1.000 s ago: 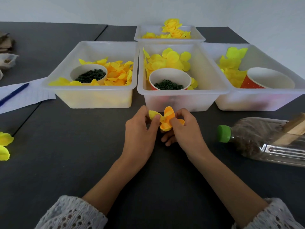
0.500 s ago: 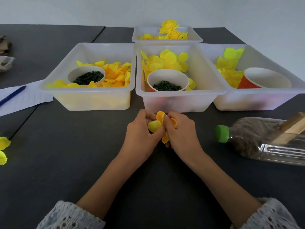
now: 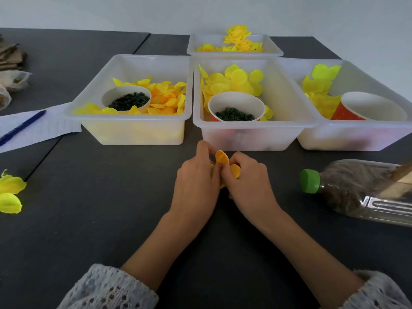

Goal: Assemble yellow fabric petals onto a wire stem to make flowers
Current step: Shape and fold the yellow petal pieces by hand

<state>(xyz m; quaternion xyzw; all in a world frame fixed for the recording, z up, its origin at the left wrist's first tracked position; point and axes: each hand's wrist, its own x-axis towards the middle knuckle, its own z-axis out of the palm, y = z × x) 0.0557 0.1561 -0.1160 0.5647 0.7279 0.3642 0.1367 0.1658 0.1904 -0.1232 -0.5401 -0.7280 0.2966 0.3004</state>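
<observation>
A small bunch of orange-yellow fabric petals sits between my two hands over the dark table, just in front of the middle bin. My left hand pinches the bunch from the left with curled fingers. My right hand grips it from the right, one petal showing at its fingers. Any wire stem is hidden by my hands. Loose yellow petals lie in the middle bin, orange-yellow ones in the left bin.
Paper cups of dark green rings stand in the left and middle bins. A right bin holds petals and an orange cup. A far bin holds finished flowers. A green-capped bottle lies right; yellow flowers, paper and pen left.
My hands have closed in around the petal bunch, which has folded tighter, so less of it shows. The yellow petal at my left fingers is now mostly covered.
</observation>
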